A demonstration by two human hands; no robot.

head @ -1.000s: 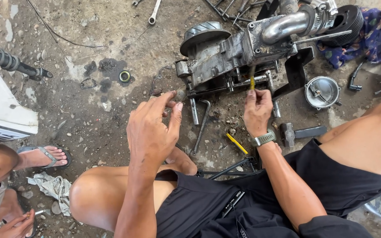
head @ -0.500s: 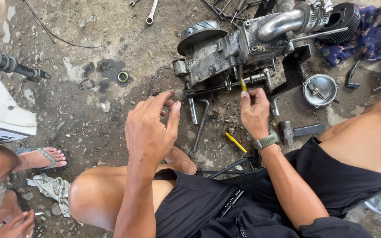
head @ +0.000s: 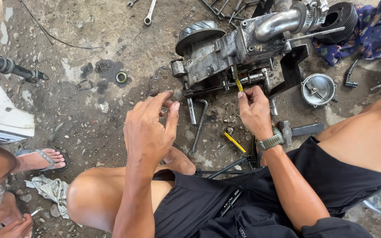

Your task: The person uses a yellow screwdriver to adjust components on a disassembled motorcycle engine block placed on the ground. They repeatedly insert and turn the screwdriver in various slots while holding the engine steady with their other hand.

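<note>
Engine block (head: 225, 53), a grimy grey metal casting with a curved pipe (head: 278, 23) on top and a round ribbed cover (head: 197, 33) at its left end, sits on the dirt ground (head: 89, 97) straight ahead of the seated person; it looks heavy, stiff and oily, so I judge it would be slippery to lift and best gripped by the casing edges or the solid lugs rather than the pipe or the thin rod jutting to the right; the right hand (head: 254, 110) is closed around the yellow handle of a screwdriver (head: 240, 84), fingers curled, with the tool's tip pushed up into the underside of the block; the tool is light and rigid, and the grip sits low on the handle, which probably gives fair turning control; the left hand (head: 148, 128) hovers loosely open, fingers bent, fingertips near a small dark part at the block's lower left corner, though whether it pinches anything I cannot tell; a bent steel lever (head: 199, 125) and a second yellow-handled tool (head: 234, 142) lie on the ground between the hands; a round metal housing (head: 317, 89) rests to the right, a spanner (head: 148, 13) lies farther off, and another person's sandalled foot (head: 40, 158) shows at the left.
</note>
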